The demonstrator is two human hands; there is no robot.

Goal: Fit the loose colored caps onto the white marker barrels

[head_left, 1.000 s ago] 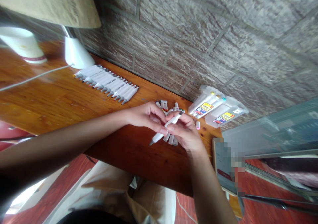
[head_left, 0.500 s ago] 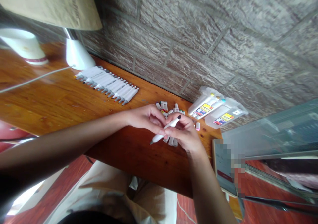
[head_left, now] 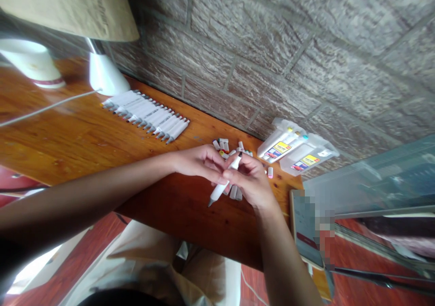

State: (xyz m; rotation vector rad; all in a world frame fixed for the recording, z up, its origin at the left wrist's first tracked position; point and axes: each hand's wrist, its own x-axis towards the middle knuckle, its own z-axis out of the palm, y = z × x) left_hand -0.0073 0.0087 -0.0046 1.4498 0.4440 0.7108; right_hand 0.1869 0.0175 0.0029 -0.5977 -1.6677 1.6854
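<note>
A white marker (head_left: pixel 218 192) with a dark tip at its upper end and a grey tip at its lower end is held slanted above the table. My right hand (head_left: pixel 253 179) pinches it between thumb and fingers. My left hand (head_left: pixel 199 163) is closed with its thumb and fingertips against the marker's middle, partly hidden there. Beneath and behind the hands lie several loose marker caps (head_left: pixel 223 144), some showing coloured ends. To the left, many uncapped white markers (head_left: pixel 149 113) lie side by side in a slanting row.
Two clear plastic cases (head_left: pixel 306 159) with yellow labels stand by the brick wall (head_left: pixel 251 61), one holding a few markers. A tablet (head_left: pixel 307 229) lies at the table's right edge. On the left are a lamp (head_left: pixel 107 75), its white cord (head_left: pixel 50 107) and a paper cup (head_left: pixel 34 64).
The marker has turned steeper between my fingers, its dark upper tip shifting left and its grey lower tip dropping slightly. Both hands stay in nearly the same place.
</note>
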